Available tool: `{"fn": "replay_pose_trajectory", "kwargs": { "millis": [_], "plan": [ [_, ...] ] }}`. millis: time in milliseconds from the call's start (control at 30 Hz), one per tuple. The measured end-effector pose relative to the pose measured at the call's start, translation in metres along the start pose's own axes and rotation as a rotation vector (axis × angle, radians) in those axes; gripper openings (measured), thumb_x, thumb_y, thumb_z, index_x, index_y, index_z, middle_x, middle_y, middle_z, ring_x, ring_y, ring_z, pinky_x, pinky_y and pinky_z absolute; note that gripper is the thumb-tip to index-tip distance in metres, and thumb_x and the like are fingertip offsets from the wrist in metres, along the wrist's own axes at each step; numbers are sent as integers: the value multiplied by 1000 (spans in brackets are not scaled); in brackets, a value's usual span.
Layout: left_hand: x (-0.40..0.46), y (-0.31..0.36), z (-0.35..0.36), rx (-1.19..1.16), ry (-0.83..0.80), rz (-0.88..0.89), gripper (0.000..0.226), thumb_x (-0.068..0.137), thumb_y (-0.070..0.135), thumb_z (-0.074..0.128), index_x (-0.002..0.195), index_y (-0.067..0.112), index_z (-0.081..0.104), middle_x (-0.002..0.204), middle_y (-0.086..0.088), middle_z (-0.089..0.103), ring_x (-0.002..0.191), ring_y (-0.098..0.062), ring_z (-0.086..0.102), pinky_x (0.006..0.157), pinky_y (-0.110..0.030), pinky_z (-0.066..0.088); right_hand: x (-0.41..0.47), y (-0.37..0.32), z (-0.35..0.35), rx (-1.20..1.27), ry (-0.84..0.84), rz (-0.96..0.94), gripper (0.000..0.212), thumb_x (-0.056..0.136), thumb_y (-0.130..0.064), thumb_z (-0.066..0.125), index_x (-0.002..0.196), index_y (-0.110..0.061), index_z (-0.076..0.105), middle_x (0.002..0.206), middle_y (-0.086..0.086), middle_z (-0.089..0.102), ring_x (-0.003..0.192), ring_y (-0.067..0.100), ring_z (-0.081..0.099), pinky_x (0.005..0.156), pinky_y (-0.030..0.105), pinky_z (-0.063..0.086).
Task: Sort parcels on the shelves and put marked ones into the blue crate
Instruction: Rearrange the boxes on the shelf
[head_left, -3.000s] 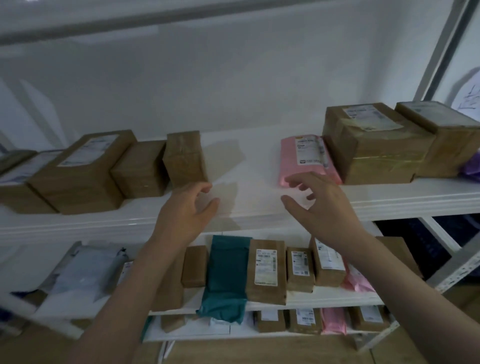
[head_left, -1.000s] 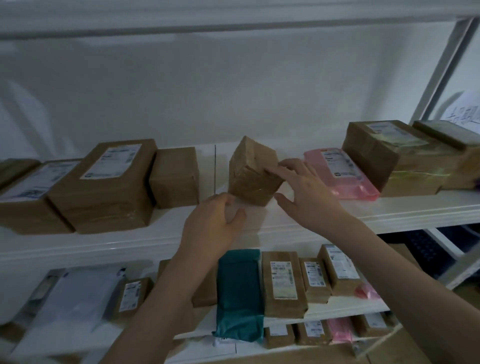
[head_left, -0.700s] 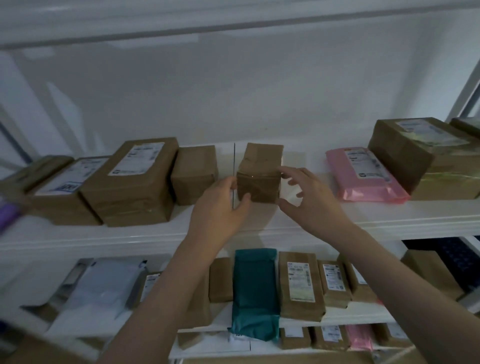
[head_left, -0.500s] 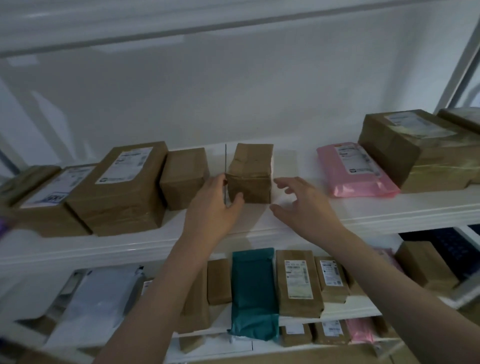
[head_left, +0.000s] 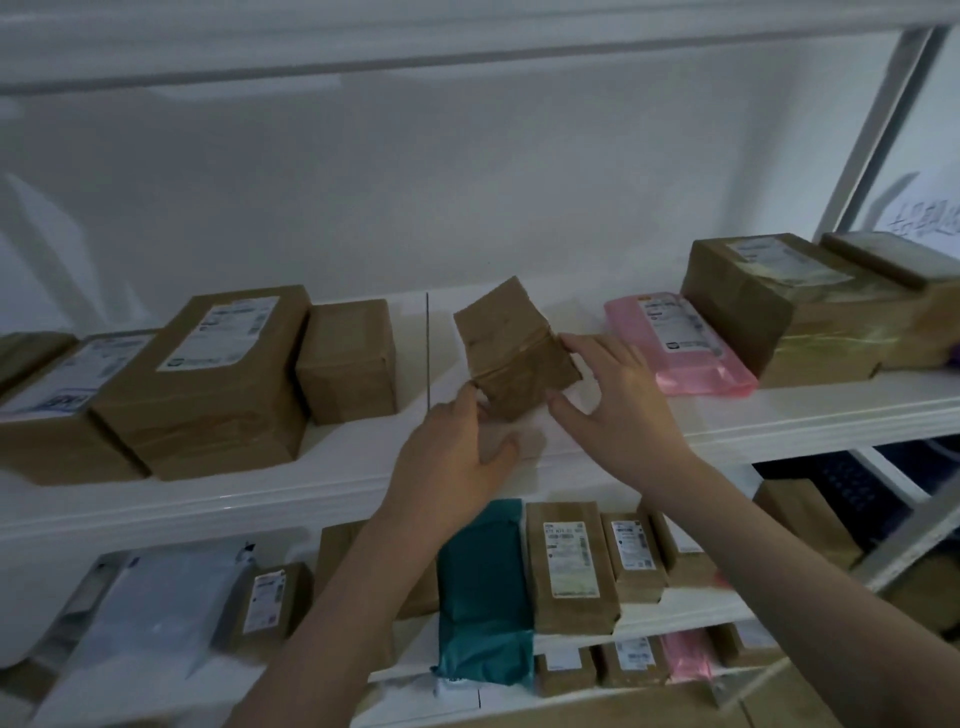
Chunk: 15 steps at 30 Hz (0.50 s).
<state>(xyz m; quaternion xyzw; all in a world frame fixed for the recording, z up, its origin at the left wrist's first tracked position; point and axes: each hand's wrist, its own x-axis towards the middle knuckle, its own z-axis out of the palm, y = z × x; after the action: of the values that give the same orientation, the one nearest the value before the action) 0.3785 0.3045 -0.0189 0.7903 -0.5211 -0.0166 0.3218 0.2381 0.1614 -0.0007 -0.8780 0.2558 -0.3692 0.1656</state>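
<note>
A small plain brown parcel (head_left: 511, 348) sits turned diagonally on the white top shelf (head_left: 779, 421), near the middle, with no label showing. My left hand (head_left: 452, 462) touches its near left corner with the fingertips, thumb apart below. My right hand (head_left: 618, 405) lies against its right side, fingers spread along the edge and thumb at the near corner. A dark blue crate (head_left: 852, 488) shows partly under the shelf at the right, behind the frame.
On the top shelf, labelled brown boxes (head_left: 208, 379) and a plain one (head_left: 348, 361) stand left; a pink mailer (head_left: 680, 343) and large boxes (head_left: 779, 306) lie right. Lower shelves hold a teal bag (head_left: 485, 587), several labelled brown parcels (head_left: 569, 566) and a grey bag (head_left: 166, 608).
The small parcel has turned from square-on to diagonal. My right hand has come back onto its right side. My left hand has slipped down to its near corner.
</note>
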Motion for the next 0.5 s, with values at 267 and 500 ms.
{"fn": "replay_pose_trajectory", "kwargs": {
  "millis": [267, 500],
  "plan": [
    [-26, -38, -38, -35, 59, -86, 28, 95, 38, 62, 112, 17, 67, 103, 1, 67, 99, -15, 60, 83, -37, 51, 13, -47, 19, -29, -28, -229, 49, 86, -30, 70, 132, -20, 57, 126, -1, 56, 120, 18, 47, 98, 32, 44],
    [-31, -47, -63, -56, 94, -119, 31, 96, 42, 64, 120, 23, 62, 111, 8, 63, 103, -7, 57, 81, -26, 50, 17, -57, 42, 150, -75, -143, 62, 83, -30, 74, 139, -29, 48, 132, -8, 49, 119, 12, 48, 95, 35, 50]
  ]
}}
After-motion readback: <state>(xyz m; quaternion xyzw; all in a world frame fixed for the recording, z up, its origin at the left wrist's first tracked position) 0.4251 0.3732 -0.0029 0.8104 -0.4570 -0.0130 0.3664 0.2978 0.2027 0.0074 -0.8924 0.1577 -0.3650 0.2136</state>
